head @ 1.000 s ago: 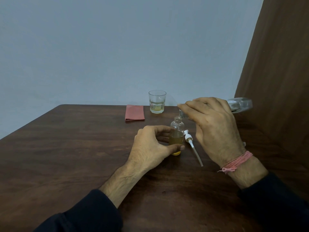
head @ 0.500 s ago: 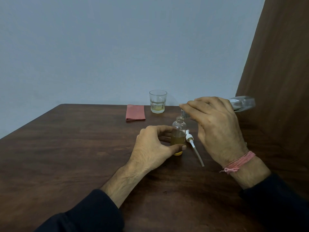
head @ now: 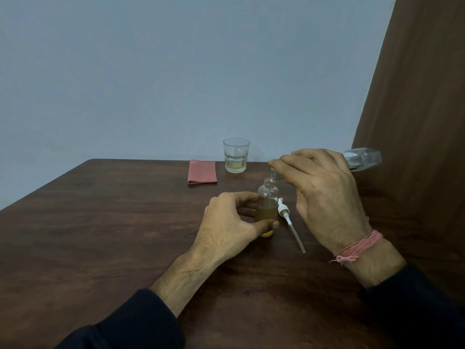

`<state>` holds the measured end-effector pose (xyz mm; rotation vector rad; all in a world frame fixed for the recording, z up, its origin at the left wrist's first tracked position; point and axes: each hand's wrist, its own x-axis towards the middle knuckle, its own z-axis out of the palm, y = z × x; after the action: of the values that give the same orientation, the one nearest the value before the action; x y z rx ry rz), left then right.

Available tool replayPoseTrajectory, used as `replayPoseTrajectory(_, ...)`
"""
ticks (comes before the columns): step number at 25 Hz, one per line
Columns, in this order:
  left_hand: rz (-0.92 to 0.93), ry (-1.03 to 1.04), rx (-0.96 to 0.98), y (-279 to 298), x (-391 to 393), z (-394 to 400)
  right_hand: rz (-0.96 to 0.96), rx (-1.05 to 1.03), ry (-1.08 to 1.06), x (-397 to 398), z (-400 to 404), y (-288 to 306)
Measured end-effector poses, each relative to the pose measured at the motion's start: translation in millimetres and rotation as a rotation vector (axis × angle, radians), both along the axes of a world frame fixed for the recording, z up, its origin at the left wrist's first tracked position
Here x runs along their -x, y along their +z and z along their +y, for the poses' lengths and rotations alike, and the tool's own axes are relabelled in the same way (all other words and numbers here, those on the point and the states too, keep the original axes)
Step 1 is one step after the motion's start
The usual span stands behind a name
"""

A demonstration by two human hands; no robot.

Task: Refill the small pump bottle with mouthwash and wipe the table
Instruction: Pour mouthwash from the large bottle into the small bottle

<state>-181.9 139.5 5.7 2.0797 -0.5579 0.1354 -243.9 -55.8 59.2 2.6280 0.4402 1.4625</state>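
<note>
The small pump bottle (head: 267,208) stands upright near the middle of the desk (head: 100,222), its neck uncapped. It is clear, round-shouldered glass, about half full of amber-yellow liquid that looks brighter at the base. The left hand (head: 230,224) curls round its lower body, thumb across the front and fingers behind. Just to its right lies the white plastic pump head (head: 283,210), on its side, with a thin straight dip tube (head: 297,238) running toward the near edge. The right hand (head: 324,195) grips a larger clear bottle (head: 362,159), tipped almost level, its mouth directly above the small bottle's opening; whether liquid is falling is too fine to tell. A pink thread band (head: 359,248) circles that wrist. Farther back stand a faceted glass tumbler (head: 236,156) holding a shallow yellowish layer and, left of it, a folded reddish cloth (head: 202,171), matte and flat. The desk is dark wood with streaky grain.
</note>
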Motion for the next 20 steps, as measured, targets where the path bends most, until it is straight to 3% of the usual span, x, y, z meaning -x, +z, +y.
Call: replayPoseTrajectory(20,0.036,-0.009,-0.004,5.2,3.7,-0.1,0.004,-0.001,0.006,-0.4,-0.1,0.5)
